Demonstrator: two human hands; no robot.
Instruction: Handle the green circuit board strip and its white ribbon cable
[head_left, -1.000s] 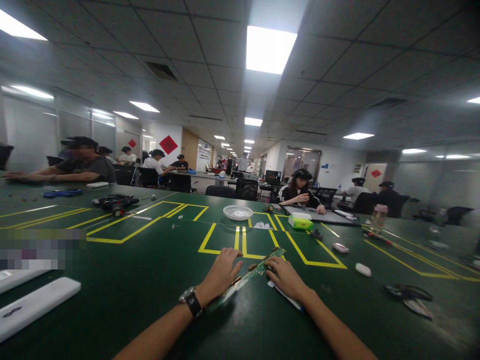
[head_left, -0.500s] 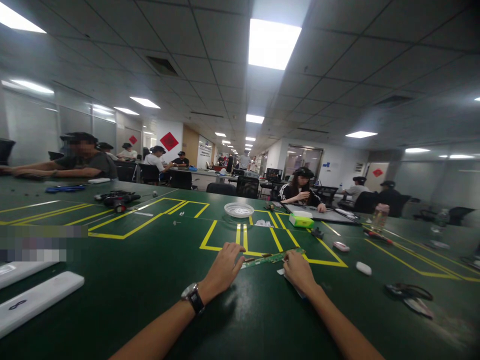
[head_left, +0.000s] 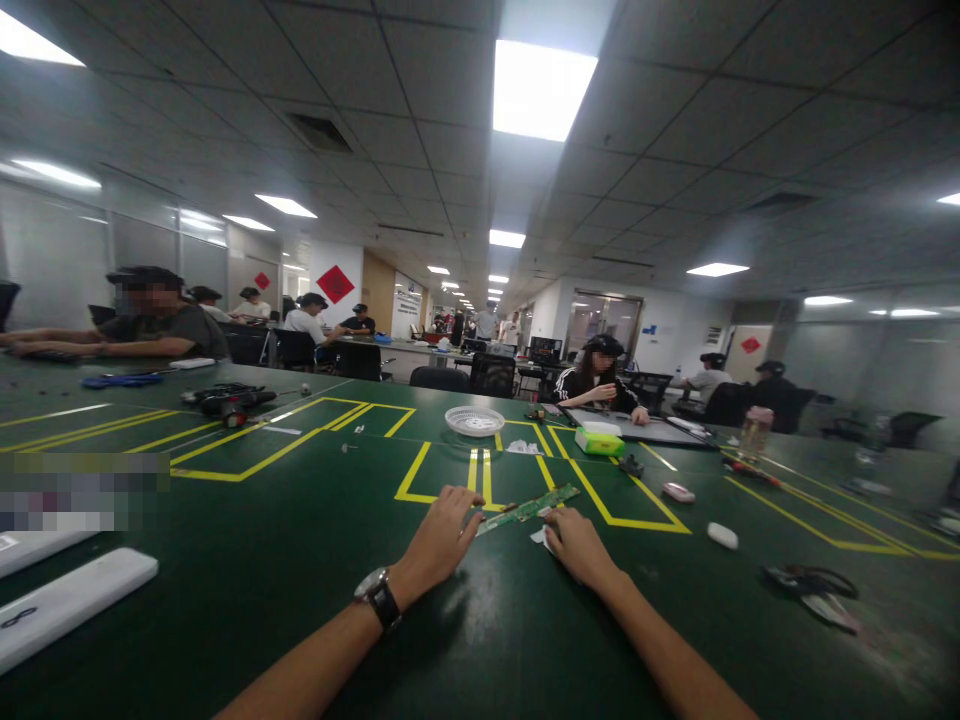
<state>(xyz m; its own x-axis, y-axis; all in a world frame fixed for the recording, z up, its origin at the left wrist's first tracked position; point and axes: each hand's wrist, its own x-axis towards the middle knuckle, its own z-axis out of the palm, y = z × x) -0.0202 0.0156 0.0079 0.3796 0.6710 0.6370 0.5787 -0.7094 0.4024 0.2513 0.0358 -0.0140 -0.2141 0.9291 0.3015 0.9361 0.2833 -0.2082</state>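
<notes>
A long, narrow green circuit board slants just above the green table, its far end pointing right. My left hand, with a watch on the wrist, has its thumb and fingers closed at the board's left end. Close to the board's near edge, my right hand has its fingers curled in. A small white piece, like paper or cloth, sticks out from its fingertips; the rest of it is hidden by the hand.
A white round basket stands ahead, with crumpled clear plastic and a green-yellow box to its right. A power drill lies far left, a white case right. White bars lie near left. Another person sits opposite.
The board has shifted left and its far end now shows free of my right hand. My right hand has moved slightly left with the white piece.
</notes>
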